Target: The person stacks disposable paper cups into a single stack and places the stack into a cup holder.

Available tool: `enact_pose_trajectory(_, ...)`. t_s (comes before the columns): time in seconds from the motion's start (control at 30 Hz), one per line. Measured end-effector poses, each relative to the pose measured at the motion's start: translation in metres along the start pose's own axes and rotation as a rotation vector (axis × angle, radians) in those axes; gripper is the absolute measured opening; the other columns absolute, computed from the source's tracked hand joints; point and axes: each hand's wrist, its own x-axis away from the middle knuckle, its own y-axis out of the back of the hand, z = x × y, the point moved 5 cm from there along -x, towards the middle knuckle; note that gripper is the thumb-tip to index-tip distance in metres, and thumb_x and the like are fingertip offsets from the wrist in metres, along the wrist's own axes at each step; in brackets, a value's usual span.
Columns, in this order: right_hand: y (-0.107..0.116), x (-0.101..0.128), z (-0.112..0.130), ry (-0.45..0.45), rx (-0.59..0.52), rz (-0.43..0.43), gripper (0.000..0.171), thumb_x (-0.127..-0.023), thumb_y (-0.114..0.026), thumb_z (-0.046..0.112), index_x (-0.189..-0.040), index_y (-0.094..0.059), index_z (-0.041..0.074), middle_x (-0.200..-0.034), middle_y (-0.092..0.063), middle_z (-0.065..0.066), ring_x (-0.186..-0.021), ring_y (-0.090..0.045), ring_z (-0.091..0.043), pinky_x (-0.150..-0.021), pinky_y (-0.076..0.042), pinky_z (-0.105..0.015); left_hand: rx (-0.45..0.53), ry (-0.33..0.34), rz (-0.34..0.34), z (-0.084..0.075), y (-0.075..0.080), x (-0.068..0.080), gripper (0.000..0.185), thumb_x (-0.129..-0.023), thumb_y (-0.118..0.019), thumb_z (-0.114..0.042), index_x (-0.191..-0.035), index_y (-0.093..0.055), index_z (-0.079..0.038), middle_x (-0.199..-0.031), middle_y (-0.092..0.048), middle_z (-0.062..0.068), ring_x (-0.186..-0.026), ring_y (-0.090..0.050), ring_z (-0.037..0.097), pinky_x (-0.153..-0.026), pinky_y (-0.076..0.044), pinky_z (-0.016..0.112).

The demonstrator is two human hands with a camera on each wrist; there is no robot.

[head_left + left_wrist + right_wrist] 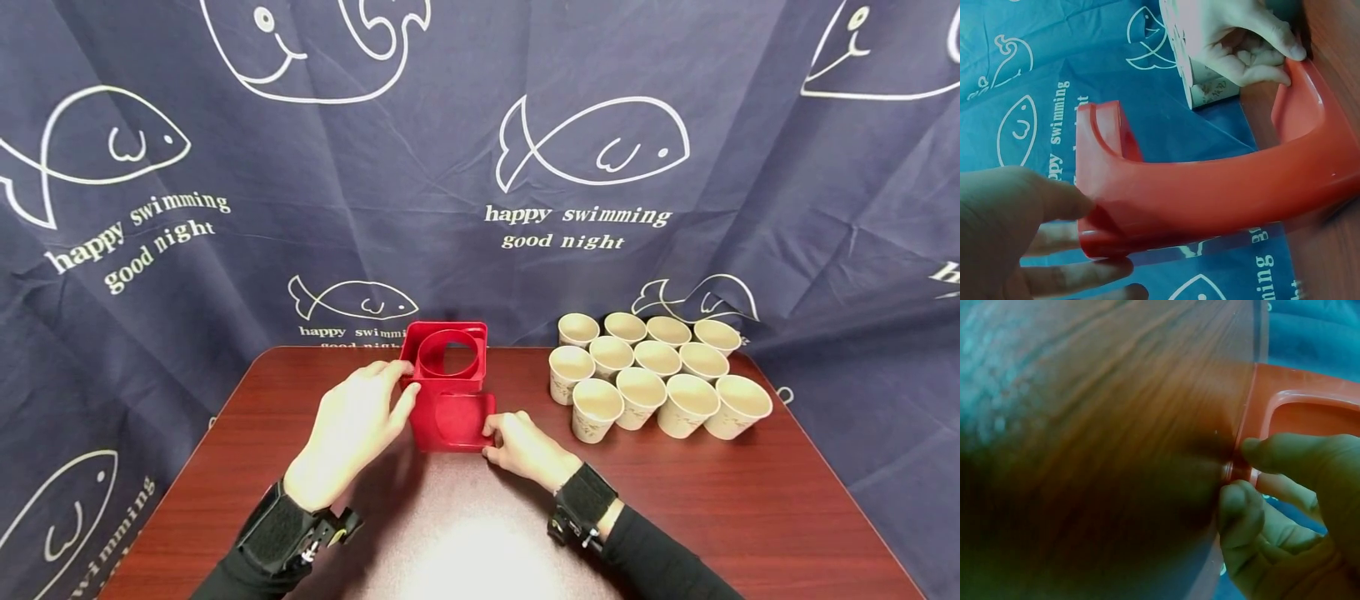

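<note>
Red holder (450,392) near table (675,500) centre, upright — round opening faces viewer, long axis running away from person. Left hand (352,429) touches its left side, fingers straight, gripping nothing. Right hand (525,450) pinches front right corner. Cups (652,375) clustered well right.

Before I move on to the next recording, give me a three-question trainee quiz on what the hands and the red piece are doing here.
1. True or false: the left hand lies against the left side of the red holder.
2. Which hand pinches the holder's lower right corner? A) left hand B) right hand C) neither
3. Fill in: the paper cups stand in a cluster on the wooden table, on the ____ side of the holder.

Key: 1 true; 2 B; 3 right
</note>
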Motion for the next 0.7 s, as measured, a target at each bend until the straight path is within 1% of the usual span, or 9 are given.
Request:
enact_pose_trajectory(0.07, 0.0, 0.003, 0.0, 0.028, 0.017, 0.003, 0.014, -0.085, -0.08, 0.008, -0.093, -0.068, 0.007, -0.064, -0.055, 0.006, -0.06, -0.046, -0.004, -0.057, -0.042, -0.02, 0.028, 0.039, 0.02, 0.003, -0.002, 0.002, 0.058, -0.089, -0.076, -0.033, -0.139, -0.057, -0.01, -0.101, -0.072, 0.013, -0.085, -0.07, 0.032, -0.064, -0.06, 0.048)
enact_pose_trajectory(0.13, 0.001, 0.008, 0.002, 0.058, 0.038, 0.002, 0.016, -0.086, -0.08, 0.011, -0.096, -0.067, 0.008, -0.066, -0.055, 0.004, -0.061, -0.046, -0.005, -0.058, -0.041, -0.019, 0.059, 0.094, 0.052, 0.008, -0.006, 0.007, 0.078, -0.087, -0.077, -0.039, -0.152, -0.043, -0.01, -0.104, -0.072, 0.016, -0.087, -0.069, 0.035, -0.065, -0.06, 0.051)
enact_pose_trajectory(0.23, 0.003, 0.019, 0.004, 0.094, 0.091, -0.021, 0.018, -0.088, -0.079, 0.016, -0.1, -0.067, 0.01, -0.074, -0.058, 0.002, -0.068, -0.048, -0.006, -0.061, -0.044, -0.021, 0.099, 0.177, 0.11, 0.02, -0.013, 0.019, 0.095, -0.085, -0.078, -0.05, -0.158, -0.033, -0.01, -0.115, -0.07, 0.019, -0.097, -0.068, 0.038, -0.07, -0.06, 0.056)
enact_pose_trajectory(0.3, 0.006, 0.029, 0.006, 0.1, 0.131, -0.052, 0.022, -0.088, -0.079, 0.02, -0.105, -0.068, 0.01, -0.081, -0.063, 0.001, -0.072, -0.053, -0.008, -0.064, -0.049, -0.024, 0.109, 0.211, 0.154, 0.028, -0.02, 0.03, 0.101, -0.084, -0.077, -0.058, -0.16, -0.029, -0.01, -0.124, -0.067, 0.021, -0.105, -0.067, 0.041, -0.075, -0.059, 0.059)
enact_pose_trajectory(0.37, 0.01, 0.038, 0.006, 0.101, 0.177, -0.092, 0.028, -0.086, -0.08, 0.024, -0.11, -0.07, 0.012, -0.089, -0.067, 0.001, -0.079, -0.059, -0.01, -0.07, -0.054, -0.028, 0.119, 0.237, 0.179, 0.035, -0.026, 0.042, 0.107, -0.082, -0.076, -0.063, -0.161, -0.027, -0.009, -0.132, -0.063, 0.023, -0.112, -0.064, 0.044, -0.08, -0.058, 0.062)
enact_pose_trajectory(0.43, 0.015, 0.048, 0.005, 0.09, 0.221, -0.142, 0.036, -0.084, -0.081, 0.028, -0.115, -0.071, 0.013, -0.098, -0.07, 0.001, -0.088, -0.065, -0.013, -0.078, -0.058, -0.033, 0.107, 0.243, 0.191, 0.04, -0.031, 0.053, 0.111, -0.081, -0.075, -0.066, -0.162, -0.025, -0.008, -0.136, -0.059, 0.025, -0.117, -0.06, 0.046, -0.084, -0.055, 0.065)
enact_pose_trajectory(0.53, 0.021, 0.065, 0.003, 0.074, 0.276, -0.204, 0.047, -0.081, -0.083, 0.036, -0.121, -0.071, 0.013, -0.109, -0.073, -0.002, -0.101, -0.069, -0.019, -0.085, -0.058, -0.04, 0.068, 0.212, 0.185, 0.044, -0.039, 0.068, 0.112, -0.081, -0.075, -0.066, -0.16, -0.026, -0.005, -0.138, -0.057, 0.027, -0.125, -0.054, 0.048, -0.09, -0.052, 0.067)
enact_pose_trajectory(0.6, 0.024, 0.076, 0.002, 0.053, 0.301, -0.237, 0.054, -0.079, -0.084, 0.039, -0.124, -0.07, 0.012, -0.115, -0.072, -0.004, -0.108, -0.069, -0.023, -0.088, -0.058, -0.043, 0.027, 0.169, 0.179, 0.043, -0.045, 0.076, 0.111, -0.08, -0.075, -0.066, -0.158, -0.03, -0.002, -0.138, -0.057, 0.028, -0.128, -0.052, 0.049, -0.092, -0.051, 0.067)
enact_pose_trajectory(0.7, 0.03, 0.091, 0.0, 0.015, 0.303, -0.255, 0.061, -0.078, -0.084, 0.043, -0.128, -0.068, 0.012, -0.121, -0.07, -0.007, -0.115, -0.067, -0.027, -0.09, -0.056, -0.049, -0.009, 0.133, 0.185, 0.036, -0.053, 0.088, 0.11, -0.077, -0.077, -0.066, -0.155, -0.036, 0.0, -0.138, -0.057, 0.028, -0.131, -0.05, 0.05, -0.095, -0.051, 0.065)
